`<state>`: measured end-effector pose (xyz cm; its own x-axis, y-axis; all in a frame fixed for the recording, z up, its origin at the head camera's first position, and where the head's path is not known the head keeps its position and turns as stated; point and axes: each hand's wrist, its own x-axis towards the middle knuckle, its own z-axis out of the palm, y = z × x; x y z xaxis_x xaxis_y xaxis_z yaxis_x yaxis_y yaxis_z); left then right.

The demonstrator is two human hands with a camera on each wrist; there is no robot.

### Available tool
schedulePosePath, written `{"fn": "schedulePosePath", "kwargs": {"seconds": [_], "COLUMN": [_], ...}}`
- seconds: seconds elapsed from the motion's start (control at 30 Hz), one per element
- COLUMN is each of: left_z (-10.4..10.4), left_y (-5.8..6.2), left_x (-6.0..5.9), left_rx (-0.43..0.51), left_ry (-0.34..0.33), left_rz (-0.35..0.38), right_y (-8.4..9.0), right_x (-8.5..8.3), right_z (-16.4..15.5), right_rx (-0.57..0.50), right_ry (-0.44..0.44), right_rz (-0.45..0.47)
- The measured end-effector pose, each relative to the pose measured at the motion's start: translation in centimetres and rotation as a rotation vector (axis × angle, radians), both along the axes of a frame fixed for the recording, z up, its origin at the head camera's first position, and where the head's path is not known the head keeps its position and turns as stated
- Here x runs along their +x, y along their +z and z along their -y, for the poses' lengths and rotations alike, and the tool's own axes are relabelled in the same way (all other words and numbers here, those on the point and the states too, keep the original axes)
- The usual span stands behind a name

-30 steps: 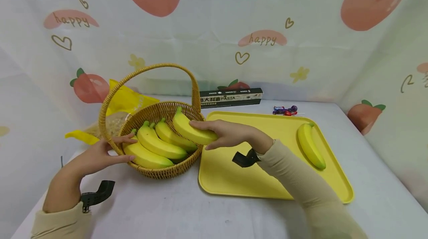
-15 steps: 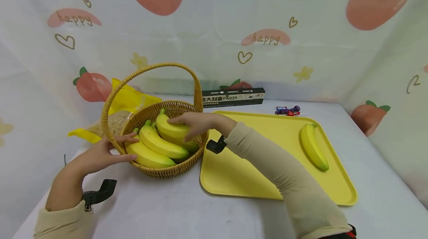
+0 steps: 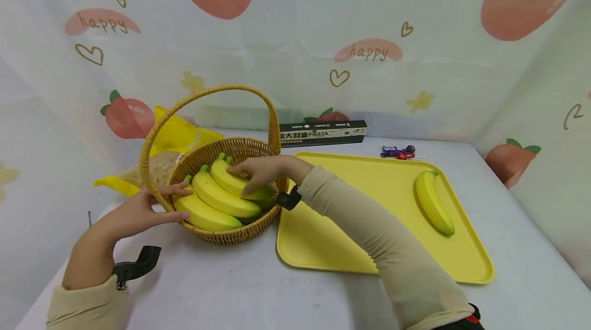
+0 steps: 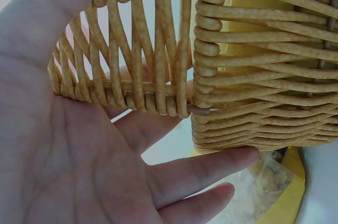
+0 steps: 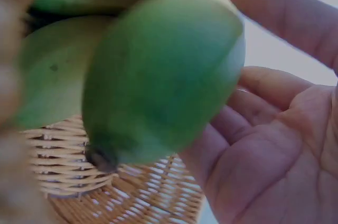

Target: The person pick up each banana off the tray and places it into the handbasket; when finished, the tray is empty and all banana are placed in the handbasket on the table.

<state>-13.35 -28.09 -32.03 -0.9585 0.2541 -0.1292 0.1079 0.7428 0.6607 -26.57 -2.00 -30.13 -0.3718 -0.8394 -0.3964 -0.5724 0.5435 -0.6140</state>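
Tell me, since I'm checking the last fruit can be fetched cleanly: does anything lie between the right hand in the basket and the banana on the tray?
Nothing visible does. The right hand rests on a banana in the basket; between it and the lone banana lies only the basket's rim and the bare floor of the yellow tray.

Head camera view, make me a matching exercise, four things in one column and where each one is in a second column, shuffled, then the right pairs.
1. wicker basket
2. pasta box
3. lone banana
4. left hand

A. on the yellow tray
B. against the basket's left side
C. by the back curtain
D. left of the tray, bananas inside

Pairs: 1-D, 2-C, 3-A, 4-B
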Motion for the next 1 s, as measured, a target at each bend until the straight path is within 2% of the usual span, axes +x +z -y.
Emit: {"fn": "schedulePosePath", "kwargs": {"seconds": [0.1, 0.2, 0.53, 0.77, 1.0], "left_z": [0.0, 0.1, 0.1, 0.0, 0.0], "left_y": [0.1, 0.1, 0.1, 0.0, 0.0], "left_x": [0.1, 0.3, 0.2, 0.0, 0.1], "left_rx": [0.007, 0.013, 0.015, 0.008, 0.017], "left_ry": [-0.003, -0.002, -0.011, -0.014, -0.019], "left_rz": [-0.003, -0.005, -0.023, -0.022, -0.027], "right_y": [-0.2, -0.3, 0.3, 1.0, 1.4], "right_x": [0.0, 0.1, 0.2, 0.4, 1.2], "right_z": [0.0, 0.1, 0.1, -1.2, -3.2], "right_rx": [-0.007, -0.003, 0.027, -0.042, -0.145], "right_ry": [-0.022, -0.035, -0.012, -0.024, 0.010], "right_rz": [0.050, 0.060, -0.003, 0.026, 0.037]}}
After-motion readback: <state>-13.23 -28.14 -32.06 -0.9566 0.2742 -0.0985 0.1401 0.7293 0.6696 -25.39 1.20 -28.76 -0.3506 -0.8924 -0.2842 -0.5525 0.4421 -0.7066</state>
